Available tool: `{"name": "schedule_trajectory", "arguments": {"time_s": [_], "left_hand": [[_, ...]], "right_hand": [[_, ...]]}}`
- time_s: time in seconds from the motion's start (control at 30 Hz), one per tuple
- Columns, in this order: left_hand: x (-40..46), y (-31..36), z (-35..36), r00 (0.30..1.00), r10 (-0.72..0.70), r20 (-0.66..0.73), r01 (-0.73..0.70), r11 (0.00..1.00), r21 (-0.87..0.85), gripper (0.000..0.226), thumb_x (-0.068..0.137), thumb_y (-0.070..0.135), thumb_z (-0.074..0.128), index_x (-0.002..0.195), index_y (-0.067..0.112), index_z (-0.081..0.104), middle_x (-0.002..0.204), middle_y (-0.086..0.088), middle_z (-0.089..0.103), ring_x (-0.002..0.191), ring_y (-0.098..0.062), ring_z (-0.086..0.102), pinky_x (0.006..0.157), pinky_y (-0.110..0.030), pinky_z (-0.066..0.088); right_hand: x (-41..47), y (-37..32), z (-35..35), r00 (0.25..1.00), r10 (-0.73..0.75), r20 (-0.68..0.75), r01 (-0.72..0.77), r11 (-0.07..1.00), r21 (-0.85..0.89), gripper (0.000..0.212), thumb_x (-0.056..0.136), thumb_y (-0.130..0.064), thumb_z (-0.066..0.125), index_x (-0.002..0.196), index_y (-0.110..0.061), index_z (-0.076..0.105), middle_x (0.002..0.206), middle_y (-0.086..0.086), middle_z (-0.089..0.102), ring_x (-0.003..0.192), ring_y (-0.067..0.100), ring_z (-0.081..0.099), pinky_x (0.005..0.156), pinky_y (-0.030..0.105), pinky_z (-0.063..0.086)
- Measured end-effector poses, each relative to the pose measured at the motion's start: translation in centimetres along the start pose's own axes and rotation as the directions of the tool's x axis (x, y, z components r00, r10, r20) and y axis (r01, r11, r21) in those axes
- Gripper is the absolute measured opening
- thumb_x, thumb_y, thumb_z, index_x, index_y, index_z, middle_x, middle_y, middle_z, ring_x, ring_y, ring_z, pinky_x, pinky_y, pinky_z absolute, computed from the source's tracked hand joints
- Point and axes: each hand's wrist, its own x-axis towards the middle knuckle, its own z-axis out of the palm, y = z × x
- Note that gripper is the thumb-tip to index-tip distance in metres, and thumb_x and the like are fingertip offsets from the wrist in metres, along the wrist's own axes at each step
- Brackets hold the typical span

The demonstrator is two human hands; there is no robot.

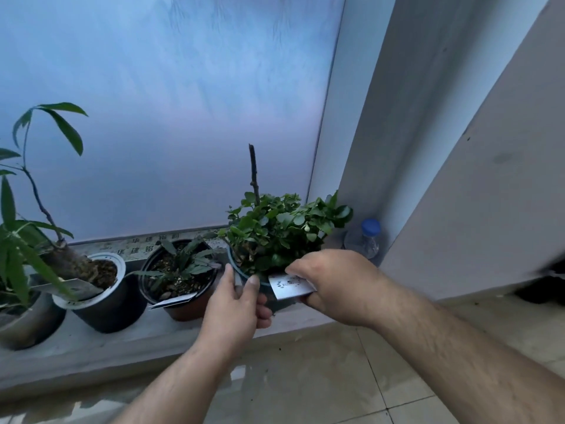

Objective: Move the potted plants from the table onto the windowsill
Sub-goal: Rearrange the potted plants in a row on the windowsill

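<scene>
A: What carries the pots?

B: A grey concrete windowsill (pixel 91 347) under a frosted window pane (pixel 168 117), with a grey wall (pixel 489 194) closing its right end. Below its front edge lies a glossy tiled floor (pixel 305 393).

A: How many pots stand on it?

B: 4. At the left edge is a grey pot (pixel 27 319) with long green blades. Just beside it stands a white-rimmed black pot (pixel 104 298) with a thick stem and a white tag. Next comes a brown pot (pixel 180 289) with dark narrow leaves and its own tag. Toward the right end is the leafy plant (pixel 281 228) in a dark pot (pixel 238 270), a bare twig rising above its round leaves.

A: Anything in the right corner?

B: A clear plastic bottle (pixel 365 240) with a blue cap, against the wall, behind the leaves.

A: And each grip?

B: The left hand (pixel 237 304) is curled round the near left side of the dark pot, thumb up on the rim, fingers wrapped below. The right hand (pixel 333 283) is closed at the pot's right side, pinching a white label card (pixel 290 287) with dark marks; I cannot tell whether it also touches the pot.

A: Does that pot rest on the sill?

B: Its base is hidden by the hands, so I cannot tell.
</scene>
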Motion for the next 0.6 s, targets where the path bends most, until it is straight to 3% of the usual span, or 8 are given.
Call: {"name": "schedule_trajectory", "arguments": {"time_s": [0.07, 0.13, 0.2, 0.3, 0.37, 0.47, 0.6], "left_hand": [[-1.4, -0.3, 0.4, 0.999, -0.022, 0.034, 0.022, 1.0, -0.005, 0.064, 0.102, 0.02, 0.052, 0.157, 0.028, 0.021, 0.095, -0.021, 0.067, 0.068, -0.023, 0.066, 0.066, -0.04, 0.063], [-2.5, -0.7, 0.2, 0.998, -0.039, 0.058, 0.039, 0.999, 0.0, 0.065, 0.102, 0.017, 0.053, 0.157, 0.029, 0.02, 0.098, -0.021, 0.067, 0.069, -0.023, 0.066, 0.065, -0.037, 0.061], [-3.2, -1.3, 0.0, 0.996, -0.059, 0.069, 0.06, 0.998, -0.011, 0.066, 0.101, 0.015, 0.054, 0.157, 0.029, 0.021, 0.096, -0.019, 0.068, 0.066, -0.021, 0.064, 0.06, -0.032, 0.059], [-3.9, -1.7, -0.4, 0.992, -0.077, 0.1, 0.078, 0.997, -0.007, 0.068, 0.1, 0.014, 0.055, 0.157, 0.029, 0.021, 0.098, -0.02, 0.068, 0.063, -0.019, 0.066, 0.061, -0.035, 0.06], [-4.4, -1.9, -0.8, 0.989, -0.091, 0.121, 0.088, 0.996, 0.03, 0.069, 0.099, 0.013, 0.056, 0.157, 0.029, 0.021, 0.098, -0.02, 0.068, 0.066, -0.02, 0.068, 0.069, -0.041, 0.061], [-5.3, -2.4, -1.5, 0.983, -0.101, 0.151, 0.088, 0.992, 0.089, 0.069, 0.096, 0.011, 0.059, 0.155, 0.027, 0.026, 0.086, -0.014, 0.064, 0.068, -0.023, 0.07, 0.07, -0.045, 0.063], [-6.0, -3.2, -2.6, 0.98, -0.103, 0.167, 0.076, 0.984, 0.164, 0.064, 0.092, 0.008, 0.064, 0.149, 0.026, 0.04, 0.087, -0.018, 0.067, 0.065, -0.023, 0.071, 0.063, -0.042, 0.06]], "right_hand": [[-1.0, 0.7, 0.3, 0.999, 0.018, -0.038, -0.016, 0.999, 0.05, 0.033, 0.091, -0.043, 0.059, 0.123, -0.032, 0.06, 0.118, -0.011, 0.066, 0.108, 0.017, 0.064, 0.085, 0.043, 0.056], [-1.8, 0.9, 0.5, 0.997, 0.035, -0.068, -0.027, 0.993, 0.114, 0.046, 0.092, -0.05, 0.062, 0.135, -0.035, 0.056, 0.129, -0.015, 0.062, 0.109, 0.009, 0.06, 0.09, 0.033, 0.052], [-2.7, 1.1, 0.7, 0.995, 0.045, -0.088, -0.03, 0.986, 0.164, 0.057, 0.091, -0.054, 0.064, 0.144, -0.038, 0.049, 0.139, -0.02, 0.057, 0.099, -0.003, 0.05, 0.084, 0.019, 0.042], [-3.8, 1.5, 1.2, 0.991, 0.068, -0.117, -0.046, 0.982, 0.184, 0.072, 0.089, -0.06, 0.064, 0.153, -0.041, 0.037, 0.149, -0.026, 0.047, 0.106, -0.008, 0.049, 0.085, 0.012, 0.033], [-4.8, 1.9, 1.6, 0.989, 0.09, -0.119, -0.065, 0.977, 0.203, 0.079, 0.085, -0.067, 0.064, 0.154, -0.044, 0.033, 0.143, -0.033, 0.046, 0.1, -0.011, 0.05, 0.085, 0.011, 0.038], [-6.9, 2.5, 1.5, 0.978, 0.171, -0.123, -0.129, 0.948, 0.293, 0.082, 0.077, -0.075, 0.064, 0.149, -0.053, 0.034, 0.109, -0.045, 0.043, 0.092, -0.015, 0.053, 0.079, 0.007, 0.043], [-8.4, 4.1, 0.3, 0.922, 0.341, -0.182, -0.231, 0.865, 0.445, 0.073, 0.076, -0.064, 0.074, 0.142, -0.05, 0.046, 0.099, -0.026, 0.057, 0.097, -0.013, 0.053, 0.072, 0.009, 0.041]]}}
